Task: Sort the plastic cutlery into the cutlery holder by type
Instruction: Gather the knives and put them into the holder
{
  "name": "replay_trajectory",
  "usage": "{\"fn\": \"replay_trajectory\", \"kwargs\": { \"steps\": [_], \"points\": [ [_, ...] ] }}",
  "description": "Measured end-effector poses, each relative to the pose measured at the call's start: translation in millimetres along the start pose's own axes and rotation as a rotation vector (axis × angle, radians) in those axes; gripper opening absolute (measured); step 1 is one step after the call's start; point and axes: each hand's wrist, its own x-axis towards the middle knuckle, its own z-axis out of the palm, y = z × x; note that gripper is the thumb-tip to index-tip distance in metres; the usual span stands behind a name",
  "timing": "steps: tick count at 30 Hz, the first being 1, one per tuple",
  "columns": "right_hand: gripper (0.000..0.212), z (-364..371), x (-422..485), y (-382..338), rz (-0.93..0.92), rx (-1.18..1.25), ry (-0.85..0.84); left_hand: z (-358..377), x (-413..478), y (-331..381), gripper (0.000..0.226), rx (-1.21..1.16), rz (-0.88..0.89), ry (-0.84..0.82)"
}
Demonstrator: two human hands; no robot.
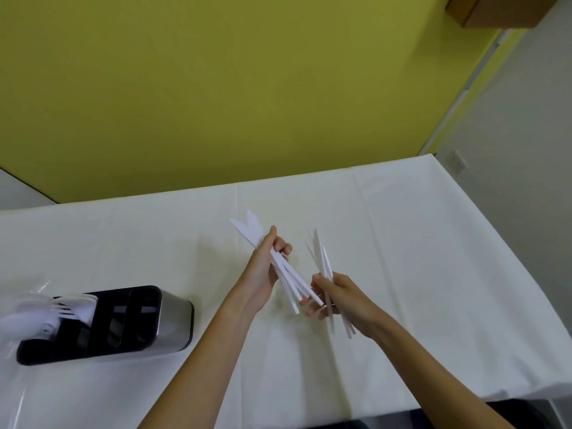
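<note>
Nearest, on the left of the white-clothed surface (402, 230), stands the holder (130, 323), with a black slotted top and a steel body. White forks (66, 308) and what look like spoons (18, 320) stick out of its leftmost slots, though blur makes them hard to tell apart. The slots toward its right end look dark and unfilled.

Further in, both hands are raised over the middle of the surface, well apart from the holder. The left hand (263, 274) has its fingers and thumb wrapped round a bunch of white knives (247, 230). Their blades fan up and to the left, and their handles run down toward the other hand. The right hand (343, 295) grips a second bunch (322, 258) with curled fingers, blades pointing up and handles poking out below the palm. The handle ends of the two bunches cross or nearly touch between the hands.

Beyond the far edge of the surface rises a yellow wall (216, 88).
</note>
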Motion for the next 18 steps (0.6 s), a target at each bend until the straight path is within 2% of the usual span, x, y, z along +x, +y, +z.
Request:
{"fn": "replay_trajectory", "kwargs": {
  "steps": [4,8,10,12,16,18],
  "points": [
    [0.030,0.5,-7.2,-7.8,0.033,0.181,-0.151,6.8,0.6,-5.1,0.045,0.229,0.073,0.041],
    [0.035,-0.6,-14.8,-14.9,-0.012,0.168,-0.246,10.4,-4.1,-7.2,0.027,0.475,0.125,0.004],
    [0.035,-1.9,-15.0,-14.0,-0.028,0.152,-0.255,11.7,-4.6,-6.6,0.027,0.478,0.145,-0.044],
    [0.034,-1.2,-14.4,-11.5,-0.025,0.165,-0.263,12.9,-4.8,-5.9,0.036,0.484,0.120,-0.075],
    [0.028,2.2,-16.3,-11.8,-0.013,0.289,-0.325,14.5,-4.4,-6.5,0.045,0.511,0.108,-0.169],
    [0.026,1.6,-17.2,-13.8,-0.010,0.311,-0.347,18.2,-6.1,-6.2,0.050,0.418,0.141,-0.187]
  ]
}}
